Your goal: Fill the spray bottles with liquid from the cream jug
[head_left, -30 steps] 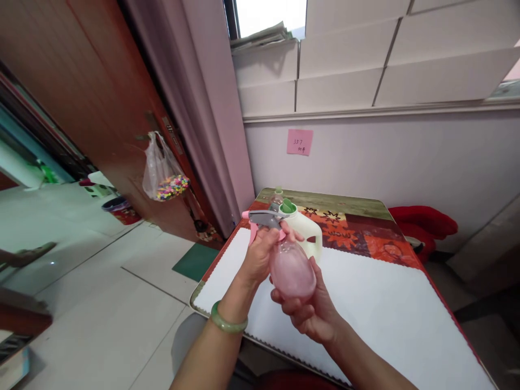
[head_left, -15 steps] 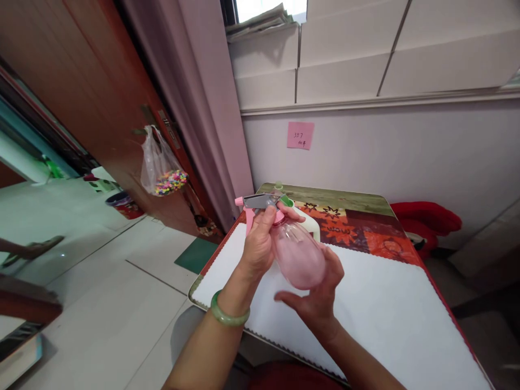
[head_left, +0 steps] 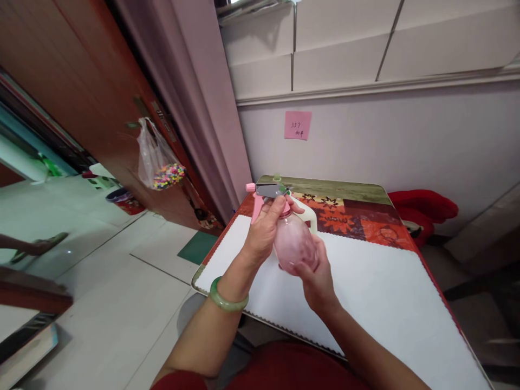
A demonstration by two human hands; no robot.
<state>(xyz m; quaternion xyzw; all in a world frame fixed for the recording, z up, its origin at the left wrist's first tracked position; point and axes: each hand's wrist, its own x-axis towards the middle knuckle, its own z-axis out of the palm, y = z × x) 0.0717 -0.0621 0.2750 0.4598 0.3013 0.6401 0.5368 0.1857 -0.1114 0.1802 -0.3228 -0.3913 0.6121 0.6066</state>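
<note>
A translucent pink spray bottle point(head_left: 293, 244) with a grey and pink trigger head is held over the table, its nozzle pointing left. My left hand point(head_left: 262, 230), with a green bangle at the wrist, is closed around the bottle's neck just below the head. Around the lower right side of the bottle, my right hand point(head_left: 319, 279) is wrapped, thumb in front and other fingers partly hidden behind. Behind the spray bottle stands a white jug point(head_left: 309, 215) with a handle, mostly covered by the bottle and my left hand.
A white mat point(head_left: 374, 292) covers most of the patterned table point(head_left: 361, 187). A pink note point(head_left: 298, 125) is stuck on the wall. To the left, a plastic bag of colourful pieces point(head_left: 168, 176) hangs from the door handle. A red plush item point(head_left: 426, 214) lies beyond the table's right side.
My right hand has closed on the spray bottle's lower part, where its thumb was stretched away before. The bottle now stands more upright.
</note>
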